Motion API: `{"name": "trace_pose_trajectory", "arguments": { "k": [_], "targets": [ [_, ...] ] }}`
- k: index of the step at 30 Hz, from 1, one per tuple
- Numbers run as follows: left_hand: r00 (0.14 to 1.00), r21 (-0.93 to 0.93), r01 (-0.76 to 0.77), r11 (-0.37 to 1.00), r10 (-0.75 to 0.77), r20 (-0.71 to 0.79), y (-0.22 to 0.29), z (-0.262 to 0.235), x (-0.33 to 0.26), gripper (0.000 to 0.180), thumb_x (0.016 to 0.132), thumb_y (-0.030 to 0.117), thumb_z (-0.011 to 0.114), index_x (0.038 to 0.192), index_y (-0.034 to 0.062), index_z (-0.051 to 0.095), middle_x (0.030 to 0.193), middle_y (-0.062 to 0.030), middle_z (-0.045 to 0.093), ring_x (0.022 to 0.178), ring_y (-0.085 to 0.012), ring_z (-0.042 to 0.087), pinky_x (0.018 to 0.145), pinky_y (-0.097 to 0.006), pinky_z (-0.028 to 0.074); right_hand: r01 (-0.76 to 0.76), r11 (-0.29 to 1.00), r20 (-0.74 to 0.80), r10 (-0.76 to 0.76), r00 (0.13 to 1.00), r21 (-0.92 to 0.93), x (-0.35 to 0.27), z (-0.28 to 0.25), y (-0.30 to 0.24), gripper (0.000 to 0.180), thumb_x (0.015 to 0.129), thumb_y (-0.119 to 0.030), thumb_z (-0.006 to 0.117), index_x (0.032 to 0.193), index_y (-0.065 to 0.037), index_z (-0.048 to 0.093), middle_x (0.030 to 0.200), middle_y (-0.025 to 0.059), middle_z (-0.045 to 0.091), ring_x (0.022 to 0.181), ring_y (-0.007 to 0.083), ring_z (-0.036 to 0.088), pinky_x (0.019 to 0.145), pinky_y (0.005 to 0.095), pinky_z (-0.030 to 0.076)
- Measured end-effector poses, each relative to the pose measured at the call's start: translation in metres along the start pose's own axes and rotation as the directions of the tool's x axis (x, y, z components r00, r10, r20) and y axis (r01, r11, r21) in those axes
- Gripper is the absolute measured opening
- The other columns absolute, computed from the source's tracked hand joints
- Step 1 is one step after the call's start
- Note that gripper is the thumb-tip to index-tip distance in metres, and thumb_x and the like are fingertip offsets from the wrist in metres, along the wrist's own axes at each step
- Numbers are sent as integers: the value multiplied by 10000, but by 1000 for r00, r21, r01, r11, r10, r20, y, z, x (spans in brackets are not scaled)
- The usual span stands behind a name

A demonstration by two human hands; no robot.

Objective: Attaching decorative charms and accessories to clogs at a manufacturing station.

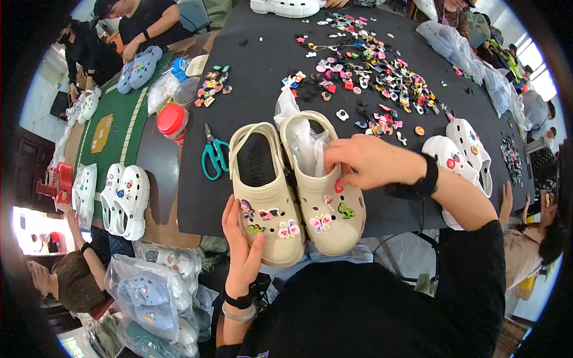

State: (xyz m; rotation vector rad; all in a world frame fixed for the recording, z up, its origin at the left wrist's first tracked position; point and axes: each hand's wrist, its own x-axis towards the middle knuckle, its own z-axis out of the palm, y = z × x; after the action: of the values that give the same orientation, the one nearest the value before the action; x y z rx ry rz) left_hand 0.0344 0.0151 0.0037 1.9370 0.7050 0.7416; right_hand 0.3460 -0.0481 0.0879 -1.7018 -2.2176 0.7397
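A pair of beige clogs lies toes toward me at the table's near edge. My left hand holds the left clog by its outer side, thumb on the toe. Shoe charms on it include a pink-white butterfly and a green figure. My right hand is closed at the opening of the right clog, its fingers partly hidden inside, by a red round charm. That clog also bears a butterfly and a green dinosaur charm. White wrapping fills its opening.
Teal-handled scissors lie left of the clogs. Many loose charms are spread over the black table. White decorated clogs stand at the right and left. A red-lidded jar is nearby. Other people work around.
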Motion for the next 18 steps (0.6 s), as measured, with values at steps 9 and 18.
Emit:
{"name": "trace_pose_trajectory", "arguments": {
  "k": [9,18],
  "targets": [
    [999,-43,-1,999,0,-36,-1,-1,-5,631,893,168,522,1422,-15,230,1466,-203,211,1356,-315,227,1114,-413,176,42,947,-545,147,826,320,-39,32,-18,434,734,25,696,1124,-85,540,1120,64,488,738,132,498,661,258,443],
    [986,238,-10,971,49,-156,20,2,-17,602,823,139,631,1339,-13,361,1358,-196,354,1275,-334,320,1063,-436,248,705,495,-565,-427,706,507,-58,32,-136,369,738,-284,794,588,-130,494,625,-13,526,532,160,521,533,301,348]
  ]
}}
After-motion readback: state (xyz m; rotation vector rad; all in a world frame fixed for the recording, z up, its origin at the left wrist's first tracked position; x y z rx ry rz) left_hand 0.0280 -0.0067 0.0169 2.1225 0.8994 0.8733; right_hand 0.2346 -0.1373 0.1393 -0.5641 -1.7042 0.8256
